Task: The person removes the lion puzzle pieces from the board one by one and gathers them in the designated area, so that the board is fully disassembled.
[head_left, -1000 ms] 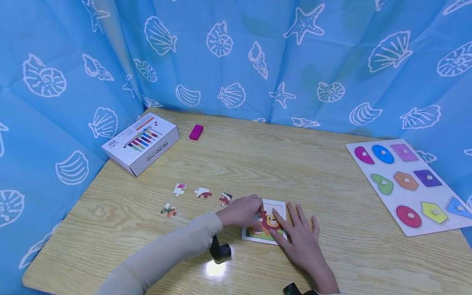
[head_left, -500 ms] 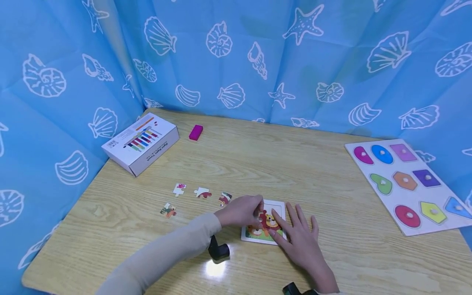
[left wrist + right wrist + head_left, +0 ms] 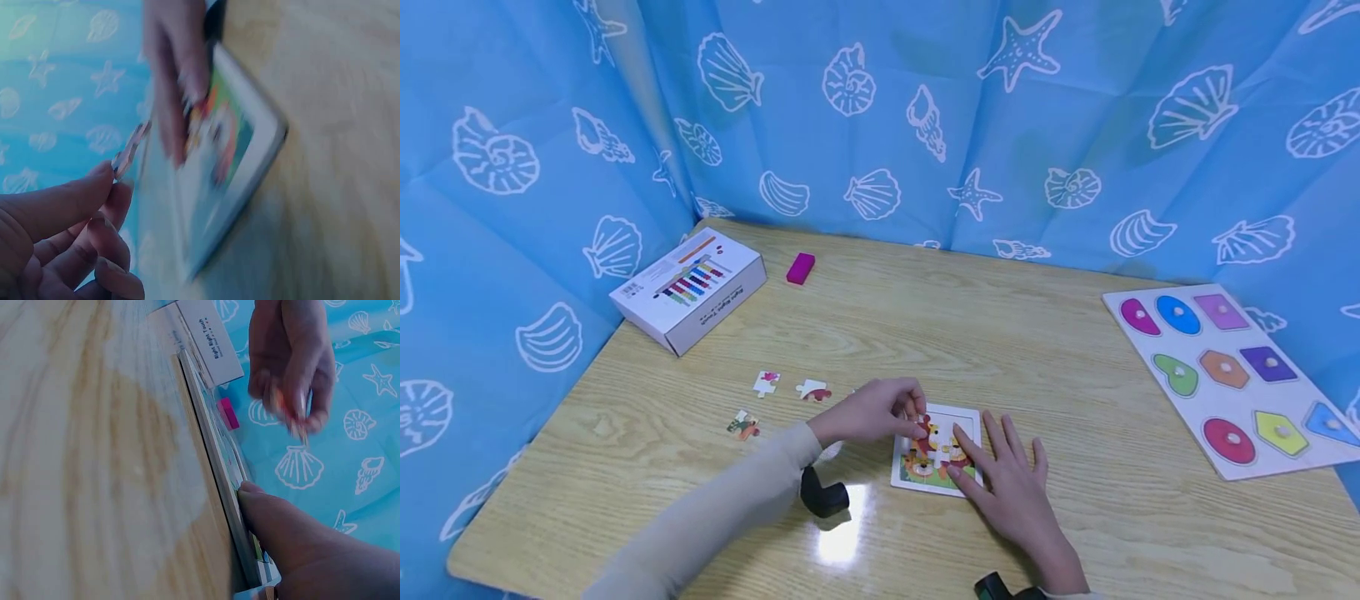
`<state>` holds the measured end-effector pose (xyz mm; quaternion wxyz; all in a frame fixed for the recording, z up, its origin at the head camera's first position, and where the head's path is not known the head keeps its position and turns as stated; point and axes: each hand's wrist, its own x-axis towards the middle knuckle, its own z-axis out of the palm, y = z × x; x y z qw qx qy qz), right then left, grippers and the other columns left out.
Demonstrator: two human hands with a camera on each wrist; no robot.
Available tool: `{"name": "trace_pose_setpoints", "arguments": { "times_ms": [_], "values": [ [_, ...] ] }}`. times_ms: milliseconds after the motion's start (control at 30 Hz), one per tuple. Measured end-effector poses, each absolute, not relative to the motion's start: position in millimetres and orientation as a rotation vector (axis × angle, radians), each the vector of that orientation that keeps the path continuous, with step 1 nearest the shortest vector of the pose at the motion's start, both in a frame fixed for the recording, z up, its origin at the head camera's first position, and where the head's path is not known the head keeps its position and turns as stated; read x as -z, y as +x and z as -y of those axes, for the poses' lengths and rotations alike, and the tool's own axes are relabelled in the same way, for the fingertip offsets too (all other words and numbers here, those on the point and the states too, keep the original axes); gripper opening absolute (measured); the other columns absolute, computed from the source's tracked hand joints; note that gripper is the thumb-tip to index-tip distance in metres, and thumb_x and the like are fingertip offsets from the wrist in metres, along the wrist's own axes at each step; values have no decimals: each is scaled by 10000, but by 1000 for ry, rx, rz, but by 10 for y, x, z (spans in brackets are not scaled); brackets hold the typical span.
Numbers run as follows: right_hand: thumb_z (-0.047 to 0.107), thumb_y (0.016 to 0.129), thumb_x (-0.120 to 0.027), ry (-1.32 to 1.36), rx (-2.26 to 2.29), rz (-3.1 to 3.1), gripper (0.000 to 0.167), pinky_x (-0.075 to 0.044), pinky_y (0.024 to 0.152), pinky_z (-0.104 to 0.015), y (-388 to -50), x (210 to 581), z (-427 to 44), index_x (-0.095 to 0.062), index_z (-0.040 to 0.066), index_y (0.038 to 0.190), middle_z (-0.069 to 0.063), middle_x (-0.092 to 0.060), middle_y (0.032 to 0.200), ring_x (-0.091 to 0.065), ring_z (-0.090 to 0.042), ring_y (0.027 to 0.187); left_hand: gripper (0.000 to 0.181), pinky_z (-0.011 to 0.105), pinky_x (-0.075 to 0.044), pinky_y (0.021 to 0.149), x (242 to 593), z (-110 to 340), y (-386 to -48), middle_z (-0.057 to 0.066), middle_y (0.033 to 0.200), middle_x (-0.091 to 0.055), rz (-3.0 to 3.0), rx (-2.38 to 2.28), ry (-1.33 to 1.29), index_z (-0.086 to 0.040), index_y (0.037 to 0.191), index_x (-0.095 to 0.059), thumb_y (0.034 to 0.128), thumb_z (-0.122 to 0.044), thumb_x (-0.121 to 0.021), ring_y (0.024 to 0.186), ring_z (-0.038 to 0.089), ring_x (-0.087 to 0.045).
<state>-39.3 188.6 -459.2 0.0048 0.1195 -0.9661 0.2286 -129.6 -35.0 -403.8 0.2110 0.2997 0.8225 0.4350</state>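
Note:
My left hand (image 3: 874, 412) pinches a jigsaw piece (image 3: 132, 149) between thumb and index finger, edge-on in the left wrist view. It is held above the left part of a white-rimmed jigsaw tray (image 3: 925, 489). Part of the tray's picture is filled in, with a lion and green ground showing; a pale gap lies near the middle. My right hand (image 3: 1013, 493) rests on the tray's right side, fingers spread and thumb on the picture. Loose pieces lie to the left: a white and pink one (image 3: 766, 383), a white and brown one (image 3: 814, 390) and a green and orange one (image 3: 743, 426).
At the back left stands a white box (image 3: 688, 292) with an abacus picture, beside a magenta block (image 3: 801, 268). A board of knobbed shapes (image 3: 1206, 404) lies at the right. A blue shell-patterned curtain (image 3: 910, 125) hangs behind the table.
My left hand has lifted a piece out of the tray's middle and moved slightly left, baring a pale gap. It now covers most of the nearest loose piece. The right hand stays put.

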Motion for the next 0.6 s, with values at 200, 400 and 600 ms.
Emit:
{"name": "trace_pose_setpoints", "arguments": {
  "times_ms": [200, 400, 600],
  "values": [
    [475, 912, -572, 389, -717, 2994, 557, -13, 990, -662, -387, 4594, -1883, -490, 209, 1395, -212, -251, 1500, -117, -406, 1382, 212, 264, -456, 668, 3990, 830, -1321, -47, 749, -616, -2328, -1275, 758, -52, 967, -583, 835, -118, -735, 686, 91, -559],
    [455, 909, -586, 411, -734, 2964, 548, -20, 984, -666, -375, 4608, -1879, -502, 198, 1386, -220, -261, 1493, -133, -414, 1376, 113, 291, -462, 655, 3996, 1306, -1287, -22, 762, -610, -2383, -1239, 648, -47, 881, -632, 845, -113, -717, 704, 120, -565],
    [471, 908, -579, 402, -747, 2981, 563, 2, 987, -666, -387, 4617, -1892, -489, 202, 1395, -217, -240, 1502, -109, -412, 1381, 65, 299, -429, 635, 4014, 1621, -1242, -17, 746, -604, -2436, -1098, 553, -44, 853, -649, 852, -82, -702, 679, 129, -521]
  ]
}}
